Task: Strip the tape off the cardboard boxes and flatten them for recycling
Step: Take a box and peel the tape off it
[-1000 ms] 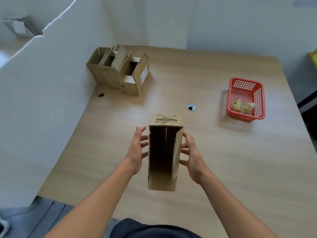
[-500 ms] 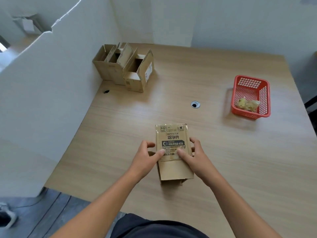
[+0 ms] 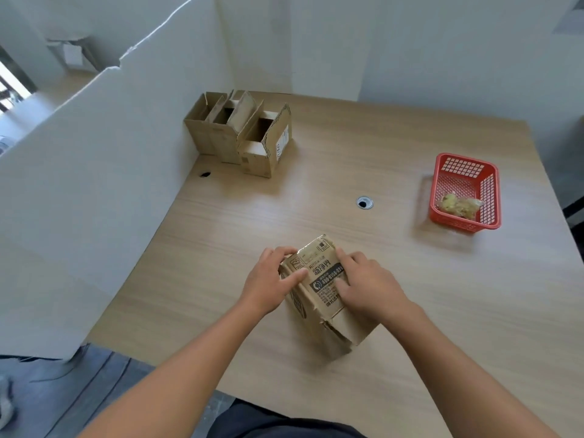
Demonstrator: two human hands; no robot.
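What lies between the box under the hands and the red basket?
Only bare tabletop lies between the box and the red basket, as the head view shows.

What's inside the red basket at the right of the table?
A crumpled yellowish, partly clear wad lies in the red basket, toward its near end. Whatever lies under the wad is covered.
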